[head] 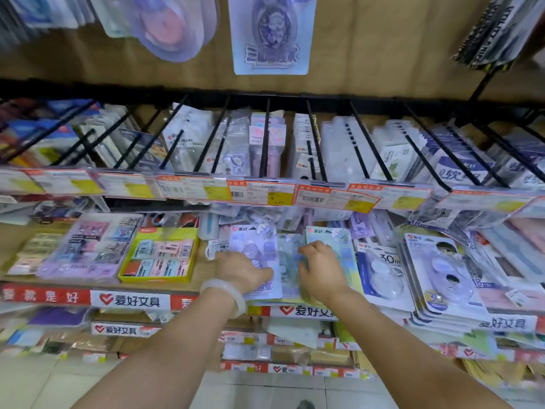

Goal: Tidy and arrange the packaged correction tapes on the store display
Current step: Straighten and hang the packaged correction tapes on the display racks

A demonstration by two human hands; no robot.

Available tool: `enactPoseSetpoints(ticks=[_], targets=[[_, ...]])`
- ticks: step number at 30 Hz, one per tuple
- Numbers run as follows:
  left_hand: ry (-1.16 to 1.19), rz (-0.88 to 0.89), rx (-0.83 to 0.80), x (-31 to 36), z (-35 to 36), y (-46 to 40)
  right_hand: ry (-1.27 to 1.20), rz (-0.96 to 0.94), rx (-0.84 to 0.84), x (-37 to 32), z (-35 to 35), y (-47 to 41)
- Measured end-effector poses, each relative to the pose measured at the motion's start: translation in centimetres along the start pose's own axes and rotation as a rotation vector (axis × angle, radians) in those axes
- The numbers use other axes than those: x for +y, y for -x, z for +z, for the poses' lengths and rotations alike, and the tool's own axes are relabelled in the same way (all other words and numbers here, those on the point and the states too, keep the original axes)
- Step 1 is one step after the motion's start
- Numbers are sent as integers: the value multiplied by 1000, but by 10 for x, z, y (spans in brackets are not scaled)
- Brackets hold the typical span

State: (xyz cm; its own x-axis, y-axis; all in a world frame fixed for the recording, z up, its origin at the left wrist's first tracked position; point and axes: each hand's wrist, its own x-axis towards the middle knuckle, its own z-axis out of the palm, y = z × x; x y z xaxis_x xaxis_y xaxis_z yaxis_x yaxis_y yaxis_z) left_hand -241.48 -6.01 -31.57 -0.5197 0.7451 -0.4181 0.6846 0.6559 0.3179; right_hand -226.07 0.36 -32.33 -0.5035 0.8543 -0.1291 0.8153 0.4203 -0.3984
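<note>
On the shelf (203,283), one yellow box (159,255) of small packs sits left of the work. Three flat correction-tape packs lie side by side: the left hand (240,268), a pale bangle (227,293) on its wrist, rests on the purple pack (250,246), fingers lying relaxed on it; a greenish pack (287,261) lies between the two hands; the right hand (320,268), fingers curled, grips the blue pack (339,246). Two stacks of 30m packs (380,273) lie further right.
</note>
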Motion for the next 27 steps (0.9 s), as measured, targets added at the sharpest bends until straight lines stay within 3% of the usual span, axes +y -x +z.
enactPoseSetpoints(ticks=[8,20,27], targets=[[166,-115,110,-63,-10,10,86,119,-178,-37,30,3],[315,-149,133,-89,-9,24,116,299,-162,-57,44,-8],[285,-131,152,-91,-17,23,28,364,-192,-68,53,-6]])
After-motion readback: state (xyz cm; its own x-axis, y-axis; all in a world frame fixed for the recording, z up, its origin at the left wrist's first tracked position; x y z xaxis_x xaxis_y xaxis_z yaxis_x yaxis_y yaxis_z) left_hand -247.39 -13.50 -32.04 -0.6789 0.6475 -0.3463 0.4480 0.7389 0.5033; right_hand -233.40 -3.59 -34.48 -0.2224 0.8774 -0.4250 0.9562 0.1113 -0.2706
